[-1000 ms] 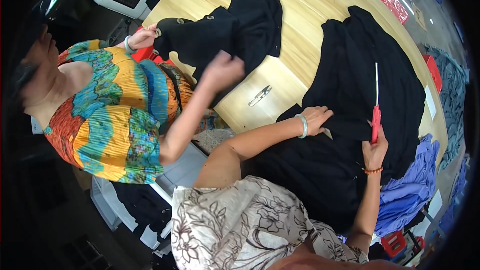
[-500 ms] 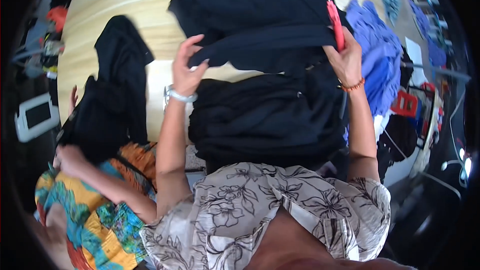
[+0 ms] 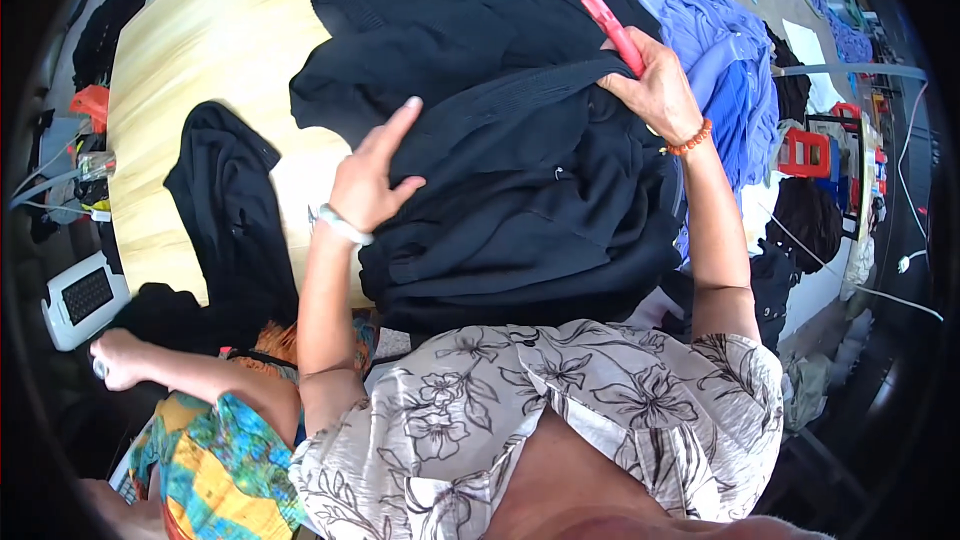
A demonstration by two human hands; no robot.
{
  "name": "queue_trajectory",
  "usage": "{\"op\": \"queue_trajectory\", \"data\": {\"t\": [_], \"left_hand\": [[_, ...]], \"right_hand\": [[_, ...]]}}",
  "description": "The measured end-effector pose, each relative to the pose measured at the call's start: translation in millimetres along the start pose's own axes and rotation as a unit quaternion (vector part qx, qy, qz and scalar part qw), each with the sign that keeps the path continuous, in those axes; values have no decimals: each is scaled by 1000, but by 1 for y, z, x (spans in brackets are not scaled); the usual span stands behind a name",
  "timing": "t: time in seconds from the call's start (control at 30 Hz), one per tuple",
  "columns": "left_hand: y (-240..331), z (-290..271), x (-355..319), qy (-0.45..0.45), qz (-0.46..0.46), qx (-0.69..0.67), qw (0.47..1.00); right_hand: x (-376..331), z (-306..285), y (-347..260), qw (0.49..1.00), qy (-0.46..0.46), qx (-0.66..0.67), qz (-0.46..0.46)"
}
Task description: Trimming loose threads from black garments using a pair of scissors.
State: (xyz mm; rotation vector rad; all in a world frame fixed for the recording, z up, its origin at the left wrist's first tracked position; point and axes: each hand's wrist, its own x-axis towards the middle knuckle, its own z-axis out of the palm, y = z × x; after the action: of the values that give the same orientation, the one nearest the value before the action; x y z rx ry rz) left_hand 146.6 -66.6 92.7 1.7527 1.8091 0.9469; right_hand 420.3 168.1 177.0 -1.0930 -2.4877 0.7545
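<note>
A black knit garment (image 3: 430, 70) lies spread across the table, its ribbed band (image 3: 500, 90) running towards my right hand (image 3: 655, 90). That hand is closed around the band's end and a red-handled tool (image 3: 612, 28) with a thin metal shaft, whose tip is out of view. My left hand (image 3: 370, 180) is open, its thumb and fingers apart, over the garment's left side; it holds nothing. Nearer to me sits a folded heap of black clothing (image 3: 520, 250), partly overlapped by the garment.
On my left is a co-worker in a colourful patterned shirt (image 3: 220, 450), one hand (image 3: 118, 360) beside another black garment (image 3: 230, 200). Purple-blue clothes (image 3: 720, 70) are piled at the right of the pale wooden table (image 3: 200, 40). A red plastic stool (image 3: 805, 153) stands beyond.
My left hand has let go of the ribbed band and opened. The band has come down over the folded heap. My right hand moved slightly left. The co-worker's garment now lies lower on the table.
</note>
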Motion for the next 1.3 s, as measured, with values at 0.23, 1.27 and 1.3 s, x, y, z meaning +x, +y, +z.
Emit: {"op": "queue_trajectory", "data": {"t": [0.23,1.27,1.3], "left_hand": [[2,44,-8,83,80,198,973],[-146,40,-15,313,-346,-442,766],[-158,40,-19,333,-375,-391,772]], "right_hand": [[-3,-2,-15,1000,-16,-6,-1],[148,1,141,946,105,-300,56],[153,9,133,937,51,-328,110]]}}
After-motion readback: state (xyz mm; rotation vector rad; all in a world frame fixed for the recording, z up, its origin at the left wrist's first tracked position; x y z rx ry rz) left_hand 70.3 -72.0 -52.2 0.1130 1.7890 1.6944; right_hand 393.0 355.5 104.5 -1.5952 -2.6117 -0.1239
